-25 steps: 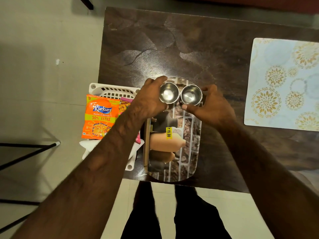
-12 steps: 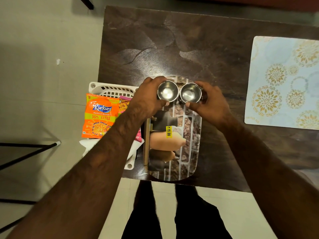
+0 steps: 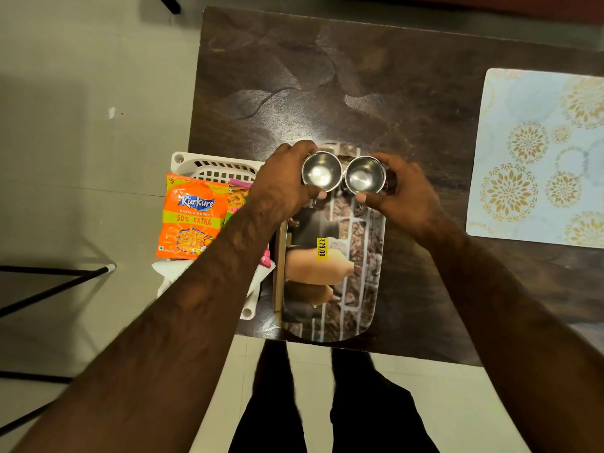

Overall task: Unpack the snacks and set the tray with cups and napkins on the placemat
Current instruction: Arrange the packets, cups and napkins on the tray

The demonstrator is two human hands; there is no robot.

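The tray (image 3: 362, 273), with a brick picture and a yellow price sticker (image 3: 322, 247) on it, lies on the dark table (image 3: 327, 76) at the near edge, well apart from the flowery placemat (image 3: 539, 158) on the right side. Two shiny cups are side by side over the far end of the tray: the left hand (image 3: 281, 188) curls its fingers and thumb round the left cup (image 3: 321, 171), and the right hand (image 3: 405, 194) curls round the right cup (image 3: 364, 174) the same way, but I cannot tell if the cups rest on the tray. Just left of the tray, a white basket (image 3: 212, 165) holds an orange snack bag (image 3: 192, 217) and a pink packet (image 3: 238, 199).
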